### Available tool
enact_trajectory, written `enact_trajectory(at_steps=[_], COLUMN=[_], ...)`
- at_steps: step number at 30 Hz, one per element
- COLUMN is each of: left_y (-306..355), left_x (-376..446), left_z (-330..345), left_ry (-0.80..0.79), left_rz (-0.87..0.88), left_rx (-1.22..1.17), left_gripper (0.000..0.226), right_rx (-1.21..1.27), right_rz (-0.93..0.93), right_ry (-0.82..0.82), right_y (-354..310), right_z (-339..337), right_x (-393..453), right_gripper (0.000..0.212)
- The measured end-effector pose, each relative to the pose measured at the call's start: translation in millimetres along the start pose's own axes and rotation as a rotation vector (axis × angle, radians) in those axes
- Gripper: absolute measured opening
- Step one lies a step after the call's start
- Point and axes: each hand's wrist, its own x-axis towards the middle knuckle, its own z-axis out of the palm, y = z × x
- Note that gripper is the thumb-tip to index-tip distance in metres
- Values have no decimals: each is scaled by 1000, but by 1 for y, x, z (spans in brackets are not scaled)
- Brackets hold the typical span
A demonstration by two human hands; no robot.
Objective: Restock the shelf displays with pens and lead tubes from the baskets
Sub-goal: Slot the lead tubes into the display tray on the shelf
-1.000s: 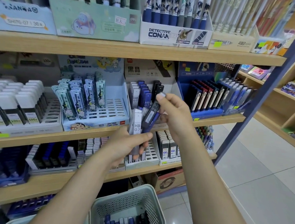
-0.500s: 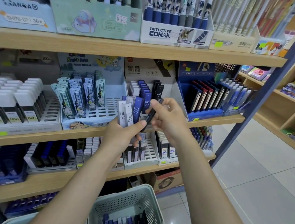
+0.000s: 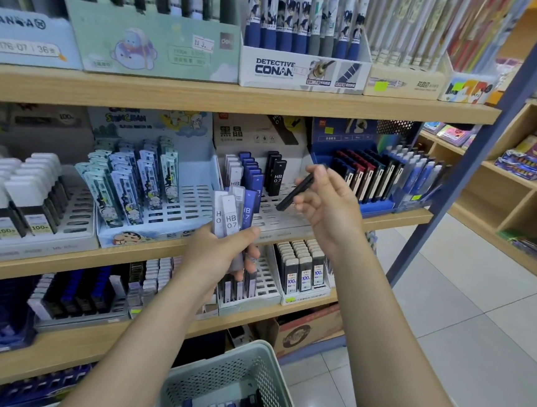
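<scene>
Right hand (image 3: 327, 205) lifted flat black tube (image 3: 295, 191) clear | pinched | left hand (image 3: 220, 252) grips glossy rectangular tubes (image 3: 232, 214)

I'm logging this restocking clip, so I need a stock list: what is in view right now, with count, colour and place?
black lead tube: one, black, pinched in the right hand before the grey display tray.
lead tube bundle: several, clear and blue, marked HB 0.7, in the left hand.
grey display tray: one, grey, middle shelf, holding white, blue and black tubes at its back.
cartoon display tray: one, pale blue, left of the grey tray.
basket: one, grey-green, on the floor, with blue, white and black tubes inside.
Detective Conan pen box: one, white, top shelf.
left hand: grips the bundle.
right hand: holds the black tube.
</scene>
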Motion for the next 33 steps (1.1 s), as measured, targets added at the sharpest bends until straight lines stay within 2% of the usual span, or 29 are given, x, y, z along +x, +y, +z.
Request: enact_trajectory(at_steps=[6,12,17,23,28,31,33], left_y=[2,3,5,6,3,5,6], left_x=[3,4,-1,-2,-1,-1,-2], left_z=[0,-1,0,-1,-7,-9,-8], left_ry=[32,18,-46,-86,-104,-93,-70], left_rz=[-38,-42,-42,-4,21,1,-11], left_rx=[21,35,30,34,17,-59,-107], left_gripper=[12,14,13,7,9,12,9], right_rx=[-95,-210,-325,-381,-361,-401,-441], right_rz=[18,58,24,59,-21,-24,-9], right_ry=[45,24,62,202,283,241,136], right_y=[9,15,14,22,14,10,8], right_z=[7,15,15,21,26,27,27], right_x=[23,31,40,46,43,26,10], right_gripper=[41,23,22,20,26,21,24])
